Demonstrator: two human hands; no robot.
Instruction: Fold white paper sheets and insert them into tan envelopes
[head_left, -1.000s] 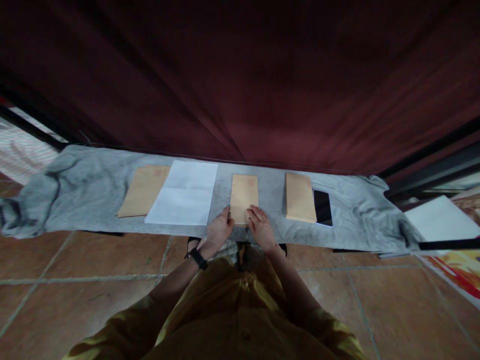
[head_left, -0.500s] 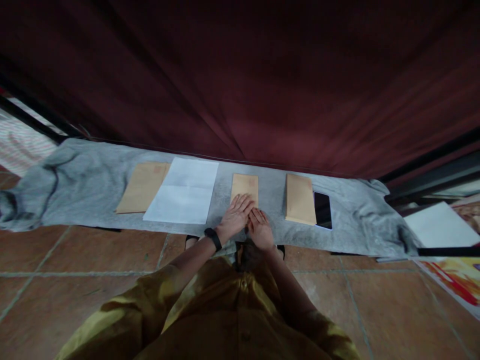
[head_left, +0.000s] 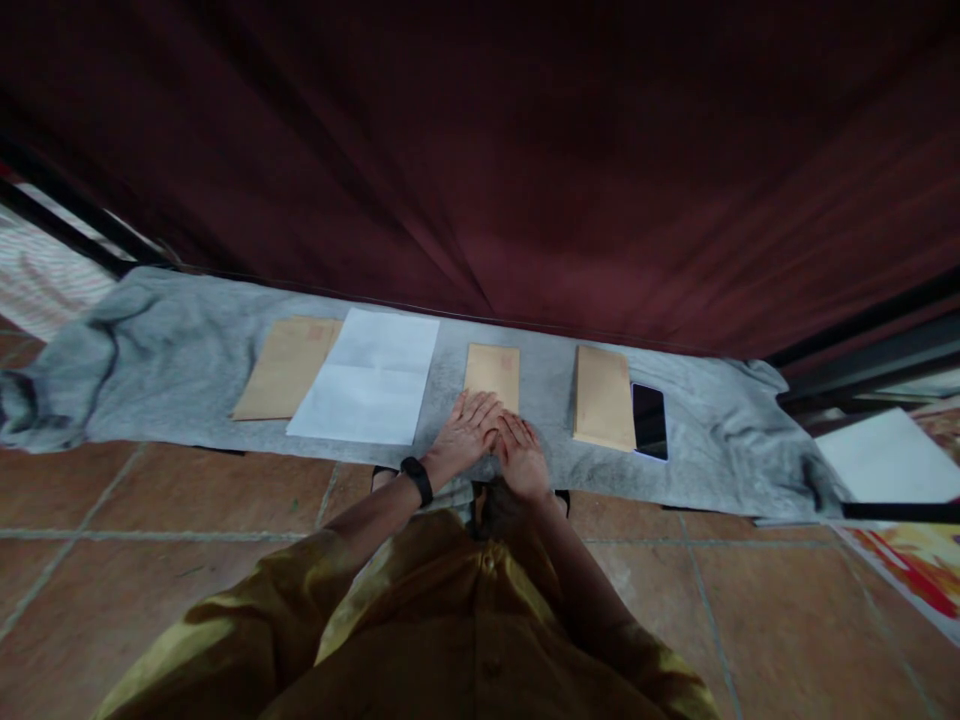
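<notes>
A brown paper envelope [head_left: 493,370] lies in the middle of the grey cloth, its near end covered by my hands. My left hand [head_left: 466,430], with a black band on the wrist, rests flat on it, fingers stretched forward. Beside it my right hand [head_left: 521,458] also lies flat on the envelope's near right part, its fingers meeting those of the left. To the left are white paper sheets [head_left: 367,378] with a crease across them. A stack of brown envelopes [head_left: 603,398] sits to the right of my hands.
More brown envelopes [head_left: 285,368] lie at the left, partly under the white paper. A phone [head_left: 649,422] with a dark screen touches the right stack. The grey cloth [head_left: 172,360] covers a narrow bench before a dark red curtain [head_left: 480,180]. Tiled floor [head_left: 187,580] is below.
My left hand has slid slightly back towards me along the envelope, so a little more of it shows. My right hand stays nearly in place. The view has shifted slightly.
</notes>
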